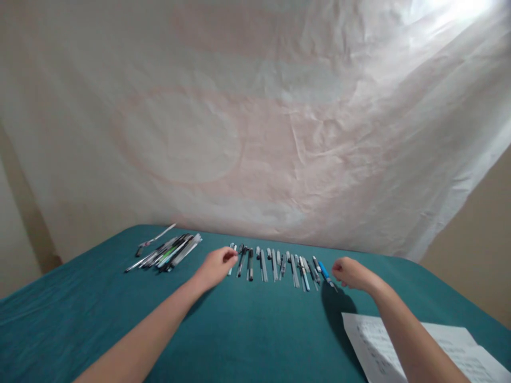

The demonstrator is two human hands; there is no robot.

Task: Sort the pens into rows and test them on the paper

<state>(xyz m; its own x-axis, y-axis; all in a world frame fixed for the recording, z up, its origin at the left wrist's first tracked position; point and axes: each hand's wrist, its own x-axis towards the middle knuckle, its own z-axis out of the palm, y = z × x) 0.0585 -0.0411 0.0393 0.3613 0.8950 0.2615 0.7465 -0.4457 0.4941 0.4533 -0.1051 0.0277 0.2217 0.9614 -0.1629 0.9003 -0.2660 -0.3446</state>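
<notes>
A row of pens (274,264) lies side by side across the middle of the teal cloth. My left hand (217,266) is at the row's left end, its fingers curled together against a light-coloured pen (230,271); whether they grip it is hidden. At the other end, my right hand (353,273) hovers just right of a blue pen (325,272), apart from it, with fingers bent closed. Anything inside those fingers is too small to make out. Most pens in the row are grey, black or clear.
Further left lies a loose pile of pens (170,252), with a thin whitish strap-like item (157,235) behind it. Handwritten paper sheets (447,340) lie under my right forearm. A pale hanging sheet (255,133) rises behind the table (239,330).
</notes>
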